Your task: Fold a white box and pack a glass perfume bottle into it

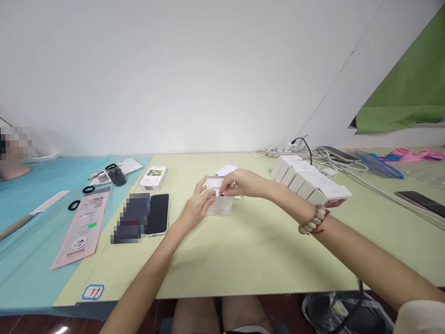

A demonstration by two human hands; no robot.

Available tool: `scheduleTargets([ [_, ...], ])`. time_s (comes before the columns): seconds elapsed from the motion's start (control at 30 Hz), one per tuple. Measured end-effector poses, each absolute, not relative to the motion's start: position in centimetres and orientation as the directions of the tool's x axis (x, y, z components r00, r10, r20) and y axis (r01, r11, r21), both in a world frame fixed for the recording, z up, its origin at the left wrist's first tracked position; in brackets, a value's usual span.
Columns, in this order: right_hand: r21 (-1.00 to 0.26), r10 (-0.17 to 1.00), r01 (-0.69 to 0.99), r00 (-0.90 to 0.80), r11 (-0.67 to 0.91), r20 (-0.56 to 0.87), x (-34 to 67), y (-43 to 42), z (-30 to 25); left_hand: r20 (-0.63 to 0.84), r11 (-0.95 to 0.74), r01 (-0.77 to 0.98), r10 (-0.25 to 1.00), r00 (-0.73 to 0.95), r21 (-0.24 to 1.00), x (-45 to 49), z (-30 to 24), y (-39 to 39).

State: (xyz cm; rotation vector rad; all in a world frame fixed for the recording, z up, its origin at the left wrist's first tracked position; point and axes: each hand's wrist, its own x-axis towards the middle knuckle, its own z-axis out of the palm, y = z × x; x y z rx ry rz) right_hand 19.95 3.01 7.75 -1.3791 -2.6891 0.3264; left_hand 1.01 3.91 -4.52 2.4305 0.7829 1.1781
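Observation:
A small white printed box [220, 207] is held over the middle of the yellow-green tabletop, its flap end raised. My left hand [196, 207] grips the box from its left side, thumb in front and fingers behind. The fingers of my right hand [245, 183] are pinched together at the box's opening. Something small and dark shows by those fingertips, too small to name. A white sheet of paper [227, 170] lies just behind the box, partly hidden by my right hand.
Several white boxes [306, 181] stand in a row on the right, near cables and a power strip [280, 151]. To the left lie a green-and-white box [154, 178], a phone [159, 214] and a pink packet [82, 228]. Black hair ties are in a jar [115, 175].

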Motion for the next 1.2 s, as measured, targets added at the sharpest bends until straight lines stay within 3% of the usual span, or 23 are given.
scheduleTargets([
  [0.2, -0.128, 0.843, 0.84, -0.536, 0.527, -0.052, 19.3, 3.0, 7.9, 0.631, -0.803, 0.188, 0.568, 0.528, 0.566, 1.2, -4.5, 3.8],
  [0.5, 0.02, 0.852, 0.852, -0.523, 0.524, -0.02, 18.5, 2.0, 7.8, 0.646, -0.809, 0.283, 0.584, 0.491, 0.516, 1.2, -4.5, 3.1],
  [0.77, -0.088, 0.881, 0.876, -0.472, 0.474, 0.043, 19.6, 2.3, 6.6, 0.689, -0.788, 0.51, 0.582, 0.433, 0.345, 1.7, -5.3, 3.6],
  [0.97, -0.143, 0.875, 0.864, -0.483, 0.482, 0.031, 19.8, 2.0, 6.7, 0.88, -0.842, 0.517, 0.355, 0.315, 0.155, 1.6, -5.5, 3.6],
  [1.2, -0.098, 0.863, 0.861, -0.504, 0.499, -0.034, 19.3, 2.6, 7.3, 0.909, -0.831, 0.519, 0.354, 0.221, 0.198, 1.8, -5.3, 2.9],
])
